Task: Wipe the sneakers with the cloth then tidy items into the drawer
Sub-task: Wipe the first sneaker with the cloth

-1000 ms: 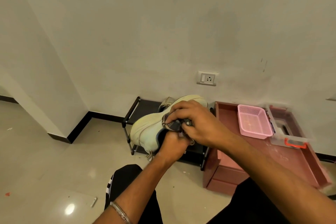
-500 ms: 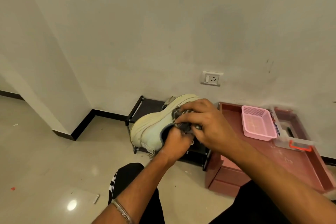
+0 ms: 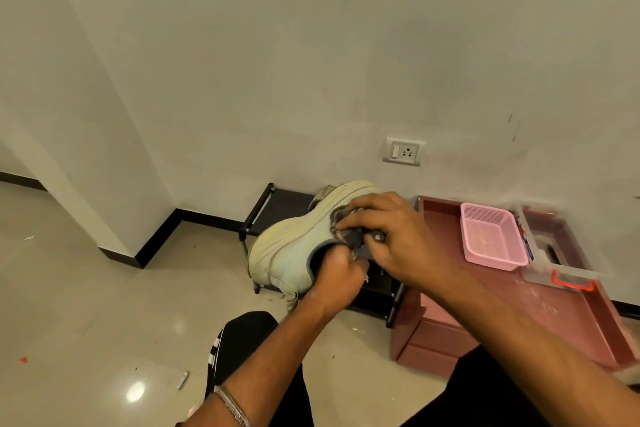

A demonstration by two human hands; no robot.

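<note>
A pale cream sneaker (image 3: 294, 250) is held up on its side, sole to the upper left, in front of a low black shoe rack (image 3: 277, 208). My left hand (image 3: 337, 276) grips it from below at the collar. My right hand (image 3: 391, 239) is shut on a dark grey cloth (image 3: 349, 236), pressing it against the sneaker's upper near the opening. Part of a second shoe (image 3: 323, 192) shows behind, on the rack. At the right stands a pink drawer unit (image 3: 436, 340).
On the drawer unit's top lie a pink mesh basket (image 3: 491, 239) and a clear box with an orange latch (image 3: 561, 263). A wall socket (image 3: 403, 151) is above the rack. My black-trousered knee (image 3: 249, 333) is below my hands. Glossy tiled floor spreads left.
My right hand with the cloth has shifted a little along the sneaker's upper. The view has drifted slightly; my left hand keeps the same hold on the shoe.
</note>
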